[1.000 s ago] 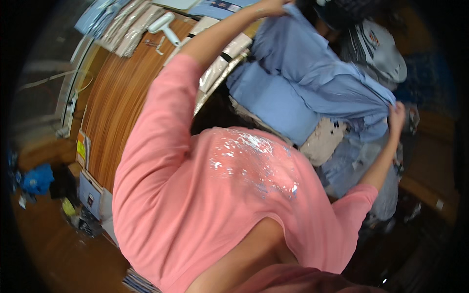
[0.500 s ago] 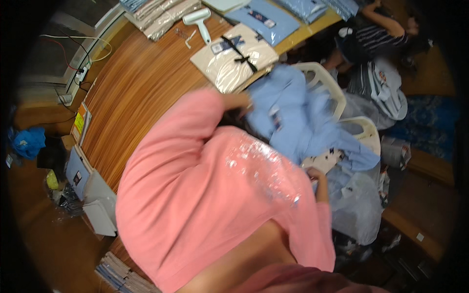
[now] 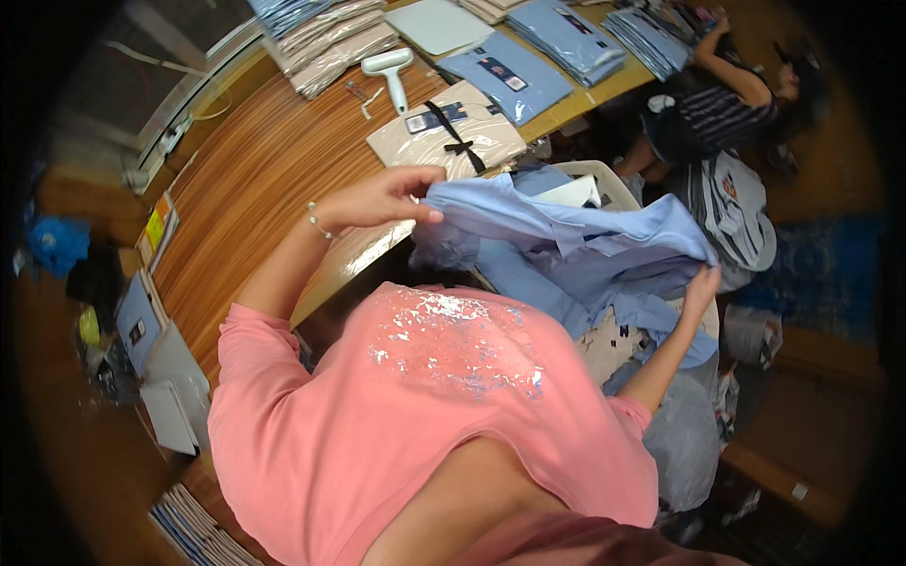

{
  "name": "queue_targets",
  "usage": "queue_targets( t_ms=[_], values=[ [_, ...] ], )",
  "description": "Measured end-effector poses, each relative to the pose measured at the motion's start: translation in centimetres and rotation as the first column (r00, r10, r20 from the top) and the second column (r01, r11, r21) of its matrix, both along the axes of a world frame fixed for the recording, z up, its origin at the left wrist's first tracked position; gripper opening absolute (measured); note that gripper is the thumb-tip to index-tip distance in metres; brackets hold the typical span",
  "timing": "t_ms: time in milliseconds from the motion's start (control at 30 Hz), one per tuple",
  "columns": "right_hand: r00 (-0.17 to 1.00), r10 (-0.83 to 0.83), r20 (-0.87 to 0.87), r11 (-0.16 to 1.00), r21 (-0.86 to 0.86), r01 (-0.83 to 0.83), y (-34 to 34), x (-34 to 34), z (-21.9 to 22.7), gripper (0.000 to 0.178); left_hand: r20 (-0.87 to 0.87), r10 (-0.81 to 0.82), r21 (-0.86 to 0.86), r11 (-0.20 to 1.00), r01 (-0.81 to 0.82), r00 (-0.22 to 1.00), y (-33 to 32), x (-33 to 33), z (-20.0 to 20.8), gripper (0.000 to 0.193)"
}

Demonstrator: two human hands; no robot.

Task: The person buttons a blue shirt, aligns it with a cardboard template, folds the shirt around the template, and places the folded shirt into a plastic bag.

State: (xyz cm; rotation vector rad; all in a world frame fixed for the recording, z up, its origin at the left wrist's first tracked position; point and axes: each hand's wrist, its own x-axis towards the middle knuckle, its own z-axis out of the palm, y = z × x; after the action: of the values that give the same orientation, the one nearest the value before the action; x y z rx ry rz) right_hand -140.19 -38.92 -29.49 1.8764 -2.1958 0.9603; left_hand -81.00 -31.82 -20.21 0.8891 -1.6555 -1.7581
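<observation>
A light blue shirt (image 3: 576, 231) is stretched between my two hands above a heap of clothes at the table's right edge. My left hand (image 3: 401, 196), with a bracelet at the wrist, pinches one end of it. At the other end my right hand (image 3: 700, 285) grips the cloth. Beneath it lie more blue cloth and a beige garment (image 3: 613, 341) with small dark marks, partly hidden by the shirt. Close beyond my left hand, a beige folded garment (image 3: 444, 137) in clear wrap, tied with a black ribbon, lies on the wooden table (image 3: 255, 179).
A white lint roller (image 3: 392, 77) lies on the table. Wrapped blue garments (image 3: 510, 80) and beige stacks (image 3: 330, 47) line the far side. A pale plastic chair (image 3: 604, 179) stands under the heap. At the far right, another person (image 3: 717, 113) is near a grey-and-white bag (image 3: 731, 212).
Both hands have come up and apart, lifting the blue shirt off the heap and spreading it. My left arm has swung out over the table's edge.
</observation>
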Motion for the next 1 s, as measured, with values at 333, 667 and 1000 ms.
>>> queue_targets(
  t_ms=[333, 667, 1000],
  values=[
    [0.443, 0.721, 0.533, 0.66, -0.332, -0.674, -8.1, 14.1, 14.1, 0.013, -0.105, 0.62, -0.094, 0.772, -0.628, 0.778, 13.3, 4.2, 6.9, 0.032],
    [0.136, 0.83, 0.54, 0.321, -0.264, -0.91, -10.5, 29.6, 16.6, 0.03, 0.116, 0.945, -0.621, 0.309, -0.72, 0.306, 22.7, 13.6, 11.7, 0.011],
    [0.072, 0.755, 0.651, 0.086, 0.01, -0.996, -5.4, 42.9, 17.8, 0.022, 0.1, 0.982, -0.713, 0.184, -0.676, 0.162, 27.4, 26.7, 8.3, 0.011]
  ],
)
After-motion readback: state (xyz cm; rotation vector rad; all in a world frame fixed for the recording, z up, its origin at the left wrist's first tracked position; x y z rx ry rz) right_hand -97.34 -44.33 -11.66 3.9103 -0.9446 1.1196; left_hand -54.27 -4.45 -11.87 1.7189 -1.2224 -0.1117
